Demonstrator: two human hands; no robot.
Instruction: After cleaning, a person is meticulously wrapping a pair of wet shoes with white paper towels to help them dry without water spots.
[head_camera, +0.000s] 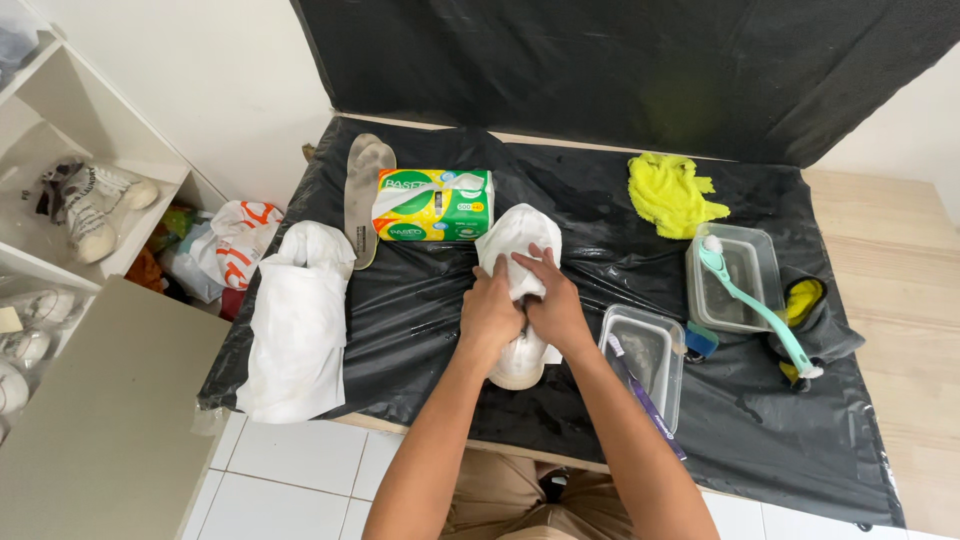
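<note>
A white shoe (517, 368) lies on the black plastic sheet (420, 330) in the middle of the table, its heel toward me, wrapped in a white tissue or cloth (512, 238). My left hand (488, 312) grips the shoe's left side over the cloth. My right hand (552, 305) presses the cloth onto the shoe from the right, fingers bent over the top. Both hands touch each other over the shoe, and most of the shoe is hidden beneath them and the cloth.
A green pack of tissues (433, 205) and a pair of insoles (362, 190) lie behind the shoe. A white cloth bundle (298, 315) is left. Right: two clear tubs (645, 355) (735, 275), a purple toothbrush (645, 395), a teal brush (765, 312), a yellow rag (672, 192).
</note>
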